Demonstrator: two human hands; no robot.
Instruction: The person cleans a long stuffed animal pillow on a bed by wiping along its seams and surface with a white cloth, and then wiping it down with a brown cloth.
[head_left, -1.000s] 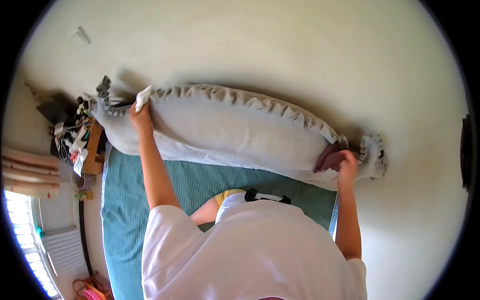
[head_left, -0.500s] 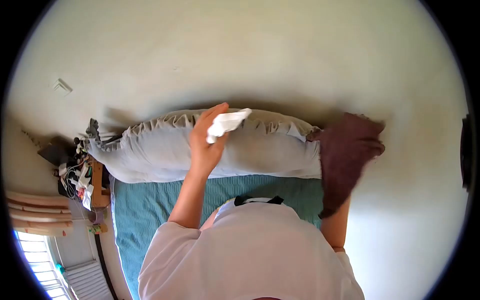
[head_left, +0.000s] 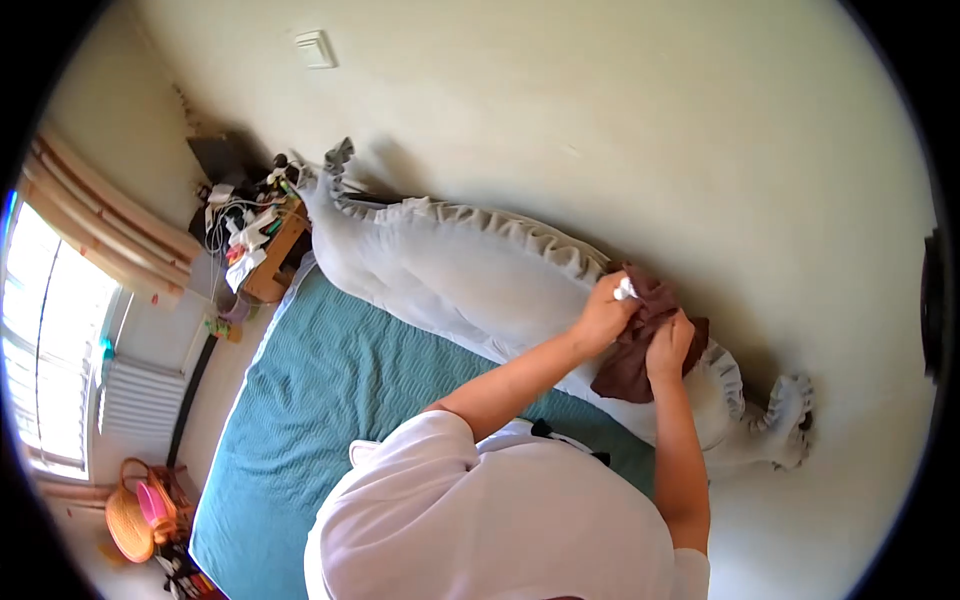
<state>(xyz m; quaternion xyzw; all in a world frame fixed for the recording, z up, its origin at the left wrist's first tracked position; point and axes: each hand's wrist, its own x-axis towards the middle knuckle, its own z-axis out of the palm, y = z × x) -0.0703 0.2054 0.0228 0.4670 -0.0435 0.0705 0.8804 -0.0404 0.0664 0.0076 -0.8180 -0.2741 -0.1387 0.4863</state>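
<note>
A dark brown cloth [head_left: 625, 370] is bunched between my two hands, in front of the padded headboard [head_left: 460, 265] with its pale grey ruffled cover. My right hand [head_left: 669, 346] is closed on the cloth, whose lower part hangs down against the cover. My left hand [head_left: 605, 315] is closed beside it at the cloth's left edge. A small white crumpled piece [head_left: 625, 289], perhaps tissue or paper, pokes out of that left fist. Whether the left fingers also grip the cloth is hidden.
A bed with a teal ribbed cover [head_left: 310, 400] lies below the headboard. A cluttered wooden bedside cabinet [head_left: 275, 265] stands at its left end. On the wall is a light switch [head_left: 316, 49]. A woven basket [head_left: 128, 515] sits at lower left, below the window [head_left: 45, 340].
My view has turned, showing more of the room at left. My hands came together; the cloth, earlier draped over my right hand, is now bunched between them. The white piece stays in my left hand.
</note>
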